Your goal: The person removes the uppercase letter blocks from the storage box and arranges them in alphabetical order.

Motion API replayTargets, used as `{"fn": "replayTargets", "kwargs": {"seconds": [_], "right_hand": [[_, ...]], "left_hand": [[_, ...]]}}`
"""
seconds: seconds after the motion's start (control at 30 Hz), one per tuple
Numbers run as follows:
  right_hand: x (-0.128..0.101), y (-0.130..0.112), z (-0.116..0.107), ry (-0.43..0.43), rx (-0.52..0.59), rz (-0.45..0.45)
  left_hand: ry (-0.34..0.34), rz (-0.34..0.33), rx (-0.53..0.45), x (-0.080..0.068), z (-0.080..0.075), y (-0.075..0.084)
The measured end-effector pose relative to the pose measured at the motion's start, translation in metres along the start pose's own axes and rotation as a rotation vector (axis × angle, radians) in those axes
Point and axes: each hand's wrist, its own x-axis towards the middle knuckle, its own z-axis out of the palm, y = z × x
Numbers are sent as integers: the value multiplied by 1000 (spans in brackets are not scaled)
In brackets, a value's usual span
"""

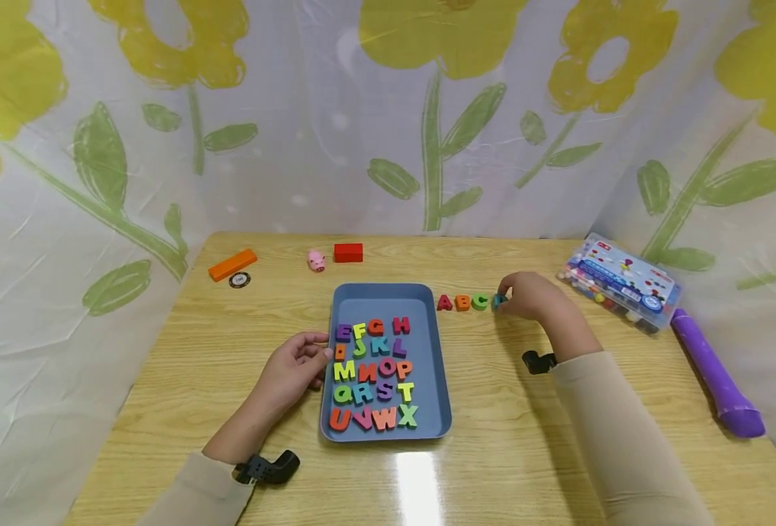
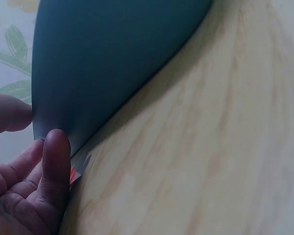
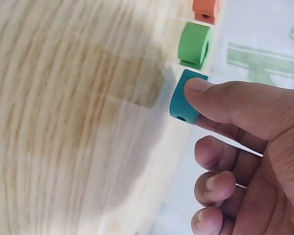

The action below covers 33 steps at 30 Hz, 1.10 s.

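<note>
**Teal letter set at the end of the A-B-C row**

Right hand pinches a teal letter block between thumb and forefinger, other fingers loosely curled. Block sits on the table just beside the green C, at the right end of a row: red A, orange B, then C. By its place in line it looks like the D, held down to square it with its neighbours.

Left hand rests at the left rim of the blue tray, fingers lightly curled, thumb and fingertips against the rim; seemingly steadying the tray so it does not slide.

Tray contents: foam letters in rows, E F G H on top, then I J K L, M N O P, Q R S T, U V W X at the near edge. Top strip of the tray bare.

Right of the row: clear plastic box of coloured beads, lid on.
</note>
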Motion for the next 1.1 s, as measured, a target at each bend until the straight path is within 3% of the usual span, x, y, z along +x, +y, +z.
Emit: {"fn": "replayTargets", "kwargs": {"seconds": [0.4,0.53,0.7,0.8,0.97,1.1], "right_hand": [[-5,-4,4,-28,0,27],[-7,-19,-1,20,-10,-12],[-6,-79,-6,122,48,-133],[-2,-125,-3,124,64,-254],[8,-197,13,28,9,-400],[19,-234,34,-99,-59,-422]], "left_hand": [[2,-9,-21,-1,1,-2],[0,-1,-14,-1,1,-2],[2,13,-6,-1,-1,-2],[0,12,-8,0,-2,-2],[-25,23,-8,3,-4,-4],[-69,24,-22,1,-8,-5]]}}
